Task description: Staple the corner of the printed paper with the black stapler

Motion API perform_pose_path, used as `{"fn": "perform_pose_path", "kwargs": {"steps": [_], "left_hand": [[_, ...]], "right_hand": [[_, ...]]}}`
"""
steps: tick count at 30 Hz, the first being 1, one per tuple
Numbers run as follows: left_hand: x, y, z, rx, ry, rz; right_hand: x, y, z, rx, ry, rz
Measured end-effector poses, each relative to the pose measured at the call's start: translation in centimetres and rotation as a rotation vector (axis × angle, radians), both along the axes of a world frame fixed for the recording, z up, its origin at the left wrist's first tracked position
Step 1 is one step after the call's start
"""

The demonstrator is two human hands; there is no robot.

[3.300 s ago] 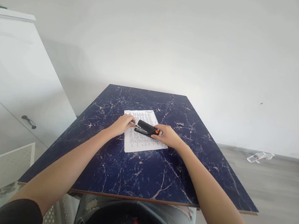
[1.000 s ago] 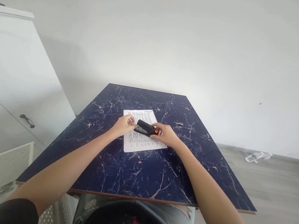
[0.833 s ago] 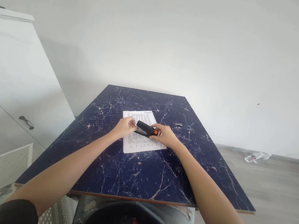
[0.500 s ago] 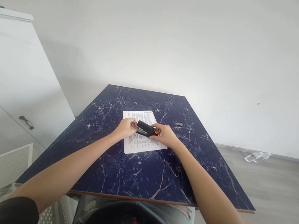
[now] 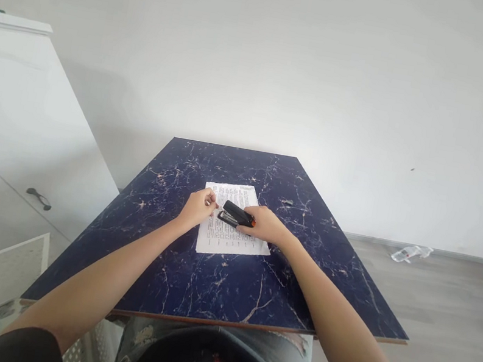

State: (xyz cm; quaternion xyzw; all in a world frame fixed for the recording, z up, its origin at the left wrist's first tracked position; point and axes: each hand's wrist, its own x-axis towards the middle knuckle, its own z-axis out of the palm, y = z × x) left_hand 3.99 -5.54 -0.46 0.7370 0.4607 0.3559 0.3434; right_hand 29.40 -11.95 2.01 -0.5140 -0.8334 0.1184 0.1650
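Note:
My right hand [image 5: 264, 224] is wrapped round the rear of a black stapler [image 5: 238, 213] with an orange part at its back. Its jaws point left and stand apart, with metal showing between them. Beneath it lie printed paper sheets [image 5: 230, 247], flat on the table. My left hand [image 5: 198, 206] is over the left edge of the sheets, just left of the stapler's front end. Thumb and fingertips there are pinched together; whether they hold anything is too small to tell.
The dark blue marble-patterned table [image 5: 223, 292] reaches to the pale wall. A small dark object [image 5: 287, 202] lies on it, right of the sheets. At left stands a white cabinet [image 5: 14, 124] with a dark handle [image 5: 38, 198]. Clear plastic packaging [image 5: 411, 254] rests on the floor at right.
The left hand has come away from the stapler's front, slightly left. The stapler now shows parted jaws and has tilted, its front end further up. The sheets have turned a little and shifted right.

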Motion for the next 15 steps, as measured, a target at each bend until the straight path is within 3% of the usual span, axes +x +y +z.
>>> {"fn": "perform_pose_path", "kwargs": {"steps": [9, 15], "left_hand": [[-0.1, 0.3, -0.5, 0.028, 0.082, 0.007], [0.3, 0.0, -0.7, 0.062, 0.145, -0.002]], "right_hand": [[0.1, -2.6, 0.9, -0.074, -0.102, -0.092], [3.4, -6.8, 0.1, -0.096, -0.032, -0.185]]}}
